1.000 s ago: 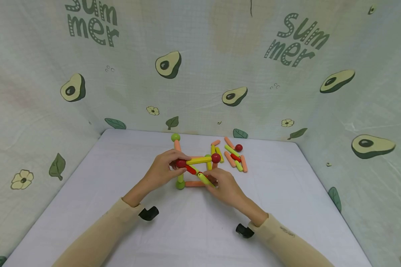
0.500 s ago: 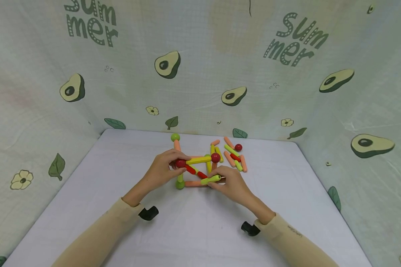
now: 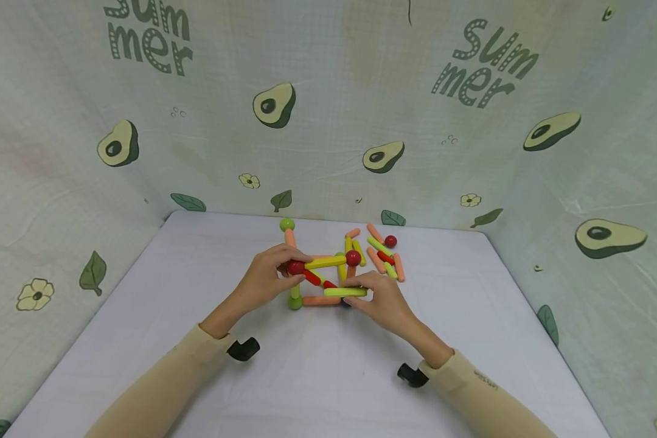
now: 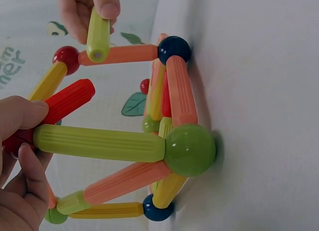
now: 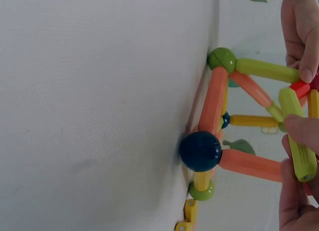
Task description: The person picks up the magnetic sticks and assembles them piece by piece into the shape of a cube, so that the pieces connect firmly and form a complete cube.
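A framework of magnetic rods and balls stands on the table. My left hand (image 3: 265,277) grips its upper near-left red ball (image 3: 296,268), from which a short red rod (image 4: 72,101) sticks out with a free end. Below that ball, a lime rod (image 4: 99,144) runs down to a green ball (image 4: 190,150). My right hand (image 3: 380,301) pinches a loose lime rod (image 3: 345,292) between thumb and fingers, held level in front of the frame's right side. In the left wrist view, this rod's end is apart from the red rod. A dark blue ball (image 5: 200,151) forms the lower near-right corner.
Behind the frame on the right lie several loose rods (image 3: 376,260) in orange, lime, red and yellow, with a spare red ball (image 3: 391,241). Another green ball (image 3: 287,225) tops an orange rod at the back left. Patterned cloth (image 3: 328,121) surrounds the white table.
My right hand has drawn back slightly rightward, turning the pinched lime rod from a downward slant to level. The left hand stays on the red ball, and the frame looks unmoved.
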The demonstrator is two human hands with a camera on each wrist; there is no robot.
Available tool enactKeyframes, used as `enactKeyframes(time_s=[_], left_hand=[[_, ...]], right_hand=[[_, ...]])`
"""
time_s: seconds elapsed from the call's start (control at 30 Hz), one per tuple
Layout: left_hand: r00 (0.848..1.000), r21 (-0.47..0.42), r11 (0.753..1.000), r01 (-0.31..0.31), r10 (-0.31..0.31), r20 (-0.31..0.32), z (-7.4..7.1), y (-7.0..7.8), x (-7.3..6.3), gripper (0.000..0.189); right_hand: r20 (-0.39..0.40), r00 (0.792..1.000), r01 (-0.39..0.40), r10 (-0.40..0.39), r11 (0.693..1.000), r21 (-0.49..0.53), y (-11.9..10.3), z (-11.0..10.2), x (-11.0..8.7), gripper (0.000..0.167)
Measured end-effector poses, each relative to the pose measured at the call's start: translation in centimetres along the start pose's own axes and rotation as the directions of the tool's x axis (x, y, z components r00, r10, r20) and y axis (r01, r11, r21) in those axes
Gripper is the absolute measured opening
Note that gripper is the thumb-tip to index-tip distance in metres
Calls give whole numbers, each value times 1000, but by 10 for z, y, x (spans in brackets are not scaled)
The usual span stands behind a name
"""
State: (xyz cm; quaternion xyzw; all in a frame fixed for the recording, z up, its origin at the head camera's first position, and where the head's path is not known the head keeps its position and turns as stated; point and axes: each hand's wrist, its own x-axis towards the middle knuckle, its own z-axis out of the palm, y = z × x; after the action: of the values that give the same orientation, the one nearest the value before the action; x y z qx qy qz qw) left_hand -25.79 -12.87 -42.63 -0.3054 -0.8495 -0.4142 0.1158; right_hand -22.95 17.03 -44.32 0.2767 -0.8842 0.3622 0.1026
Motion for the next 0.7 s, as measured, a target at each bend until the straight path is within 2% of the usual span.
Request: enactKeyframes(time_s=[0.2,0.47,0.7], left_hand=[[1000,4,1000,11,-11,1,0,0,1,41],[1000,-6,1000,-8,8,-5,-1,1,1,41],[1000,-1,1000,18,-17,8,-1,0,1,40]], right_hand=[[-54,998,-30,29,999,-19,-1,7,-1,29],[-60,996,-72,70,996,-44,-3,22,-2,32],[-91,993,-81,73,993,-86,-6,24,-2,29]])
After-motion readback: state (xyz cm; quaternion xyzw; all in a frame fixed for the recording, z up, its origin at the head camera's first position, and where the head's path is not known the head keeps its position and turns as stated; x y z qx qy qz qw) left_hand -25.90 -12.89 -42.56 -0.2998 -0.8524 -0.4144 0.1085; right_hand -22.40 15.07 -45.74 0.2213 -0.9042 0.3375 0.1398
